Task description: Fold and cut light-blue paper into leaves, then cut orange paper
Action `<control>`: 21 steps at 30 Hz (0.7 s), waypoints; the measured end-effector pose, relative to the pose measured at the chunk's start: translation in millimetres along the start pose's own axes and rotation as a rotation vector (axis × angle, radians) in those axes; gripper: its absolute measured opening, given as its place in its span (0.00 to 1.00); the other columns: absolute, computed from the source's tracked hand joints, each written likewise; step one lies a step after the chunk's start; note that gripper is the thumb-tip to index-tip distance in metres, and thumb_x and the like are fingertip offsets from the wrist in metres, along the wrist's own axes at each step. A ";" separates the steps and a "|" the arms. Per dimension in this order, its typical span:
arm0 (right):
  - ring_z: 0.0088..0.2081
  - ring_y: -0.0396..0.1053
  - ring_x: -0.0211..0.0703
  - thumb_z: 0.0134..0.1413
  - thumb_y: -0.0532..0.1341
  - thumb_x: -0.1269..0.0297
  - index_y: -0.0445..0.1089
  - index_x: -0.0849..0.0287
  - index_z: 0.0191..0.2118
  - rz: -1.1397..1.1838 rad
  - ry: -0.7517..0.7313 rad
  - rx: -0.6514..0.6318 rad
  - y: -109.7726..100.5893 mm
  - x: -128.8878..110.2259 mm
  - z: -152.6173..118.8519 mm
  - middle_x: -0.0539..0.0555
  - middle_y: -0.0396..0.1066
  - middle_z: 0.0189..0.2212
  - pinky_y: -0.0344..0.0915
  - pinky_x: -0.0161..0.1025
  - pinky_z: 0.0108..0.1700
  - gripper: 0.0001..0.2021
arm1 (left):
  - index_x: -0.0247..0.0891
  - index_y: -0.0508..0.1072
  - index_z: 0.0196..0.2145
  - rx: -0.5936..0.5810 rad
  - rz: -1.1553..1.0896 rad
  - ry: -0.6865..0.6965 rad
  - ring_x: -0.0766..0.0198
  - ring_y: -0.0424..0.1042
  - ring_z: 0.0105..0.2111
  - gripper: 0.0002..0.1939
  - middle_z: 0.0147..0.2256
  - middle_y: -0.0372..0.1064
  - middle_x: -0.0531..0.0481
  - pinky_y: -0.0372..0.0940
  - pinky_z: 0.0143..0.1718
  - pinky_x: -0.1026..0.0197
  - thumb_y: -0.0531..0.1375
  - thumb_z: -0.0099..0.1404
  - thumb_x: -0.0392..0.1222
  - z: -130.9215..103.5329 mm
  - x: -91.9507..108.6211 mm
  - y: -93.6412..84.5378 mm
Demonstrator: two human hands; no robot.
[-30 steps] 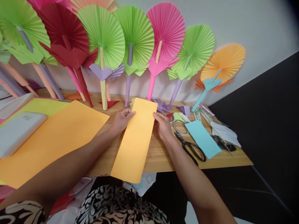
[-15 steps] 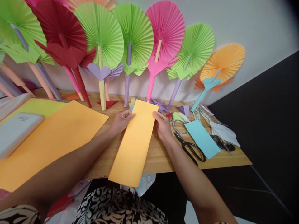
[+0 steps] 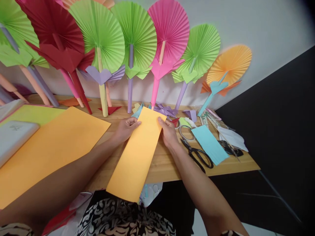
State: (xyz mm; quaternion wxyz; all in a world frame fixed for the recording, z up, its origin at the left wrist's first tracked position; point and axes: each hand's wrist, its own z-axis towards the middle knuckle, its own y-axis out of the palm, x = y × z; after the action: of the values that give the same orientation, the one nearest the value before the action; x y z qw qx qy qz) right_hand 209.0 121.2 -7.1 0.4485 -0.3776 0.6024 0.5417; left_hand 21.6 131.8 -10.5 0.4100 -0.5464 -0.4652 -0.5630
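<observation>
A long strip of yellow-orange paper (image 3: pixel 135 157) slants toward me over the table's front edge. My left hand (image 3: pixel 126 128) pinches its left side near the far end, thumb on top. On the opposite side, my right hand (image 3: pixel 168 131) grips the far right corner, also with the thumb on top and the fingers underneath. To the right of that hand lie black scissors (image 3: pixel 198 154) and a pleated light-blue paper piece (image 3: pixel 210 144). A large orange sheet (image 3: pixel 61 144) is spread to the left of my left hand.
Several pleated paper fans (image 3: pixel 168 31) on rolled paper handles lean on the wall. A white box-like device (image 3: pixel 18 137) rests on the orange sheet. Rolls of tape (image 3: pixel 186 132) and purple paper scraps (image 3: pixel 164 109) lie on the wooden table (image 3: pixel 162 168).
The view has shifted slightly, so things on the table appear a little further left. The strip's near end has swung left and toward me; both hands keep their hold.
</observation>
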 end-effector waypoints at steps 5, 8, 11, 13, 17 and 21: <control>0.36 0.74 0.45 0.44 0.70 0.48 0.76 0.54 0.33 0.041 -0.086 0.079 -8.8 -4.8 6.3 0.51 0.78 0.33 0.69 0.41 0.36 0.15 | 0.37 0.68 0.26 -0.004 0.006 0.011 0.69 0.64 0.21 0.21 0.24 0.67 0.55 0.58 0.22 0.67 0.67 0.54 0.58 0.9 -1.7 -2.1; 0.34 0.73 0.41 0.46 0.68 0.48 0.75 0.53 0.36 0.071 -0.105 0.152 -17.9 -9.8 12.3 0.51 0.78 0.34 0.67 0.37 0.32 0.16 | 0.37 0.68 0.27 0.020 0.001 0.003 0.68 0.65 0.22 0.21 0.25 0.68 0.54 0.59 0.22 0.66 0.66 0.55 0.58 0.0 -0.4 -4.4; 0.33 0.72 0.39 0.47 0.67 0.45 0.75 0.54 0.39 0.067 -0.073 0.153 -21.9 -11.2 15.4 0.52 0.78 0.35 0.65 0.34 0.29 0.19 | 0.37 0.68 0.28 0.031 -0.022 0.003 0.68 0.66 0.23 0.20 0.25 0.69 0.54 0.61 0.23 0.66 0.66 0.56 0.57 -0.3 0.9 -5.1; 0.32 0.73 0.39 0.46 0.66 0.41 0.75 0.54 0.39 0.064 -0.020 0.094 -20.7 -9.5 14.5 0.51 0.78 0.34 0.65 0.34 0.27 0.22 | 0.37 0.68 0.28 0.035 -0.053 0.014 0.68 0.66 0.22 0.20 0.25 0.68 0.54 0.61 0.24 0.66 0.66 0.56 0.56 0.3 1.0 -4.6; 0.30 0.74 0.41 0.44 0.69 0.41 0.77 0.54 0.37 -0.011 0.099 -0.108 -15.8 -3.4 7.0 0.51 0.79 0.32 0.69 0.37 0.29 0.22 | 0.37 0.66 0.27 0.058 -0.096 0.046 0.69 0.65 0.22 0.19 0.24 0.67 0.55 0.60 0.23 0.66 0.66 0.56 0.54 1.7 0.7 -3.2; 0.36 0.76 0.48 0.40 0.74 0.49 0.79 0.57 0.33 -0.174 0.114 -0.209 -12.2 -0.2 -1.1 0.54 0.80 0.33 0.72 0.45 0.43 0.18 | 0.37 0.67 0.27 0.065 -0.098 0.093 0.69 0.65 0.23 0.18 0.25 0.67 0.54 0.60 0.24 0.66 0.66 0.58 0.53 2.0 1.2 -3.2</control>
State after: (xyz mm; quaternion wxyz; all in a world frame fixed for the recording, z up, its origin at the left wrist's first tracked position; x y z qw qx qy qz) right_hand 220.4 118.6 -10.7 0.4169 -0.5032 0.5324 0.5381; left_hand 18.9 134.5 -9.6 0.4210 -0.4825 -0.4897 -0.5917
